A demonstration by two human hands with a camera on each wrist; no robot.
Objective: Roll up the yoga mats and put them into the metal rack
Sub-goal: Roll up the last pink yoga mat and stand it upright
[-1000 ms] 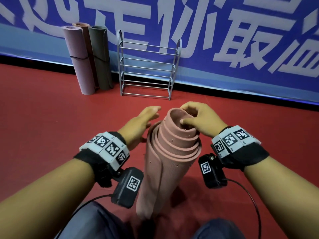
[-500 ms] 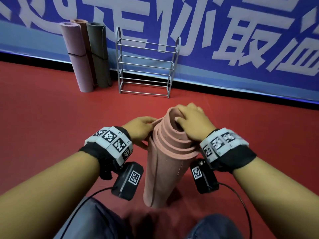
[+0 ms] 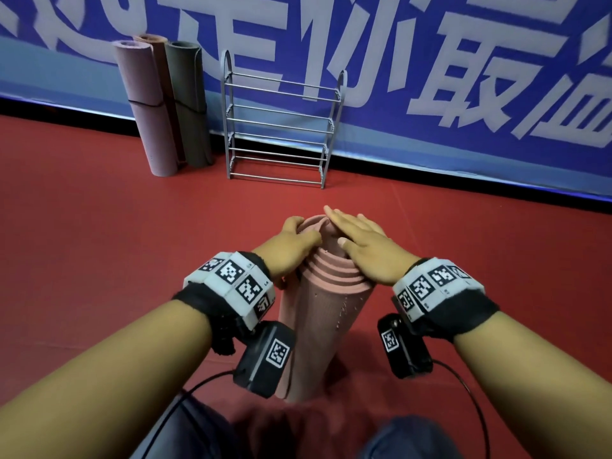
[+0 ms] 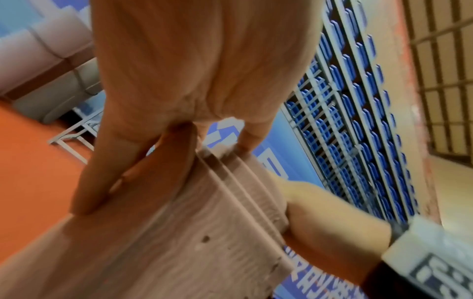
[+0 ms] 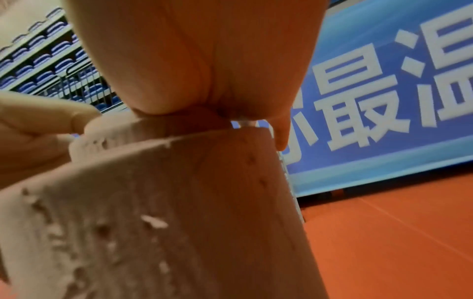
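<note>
Flattened from a pinch, right hand presses the upright pink yoga mat top, squaring layers while left hand grips its side.

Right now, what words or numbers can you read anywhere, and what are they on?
"最温": on the blue banner; the second character is cut off at the picture's edge.
Other white banner characters, head view: cropped, unreadable.
Wristband: square code patterns only; tiny print beside them too small.
Yoga mat: none.

I see a red floor carrying my upright pink rolled mat, three rolled mats, and the metal rack.
</note>
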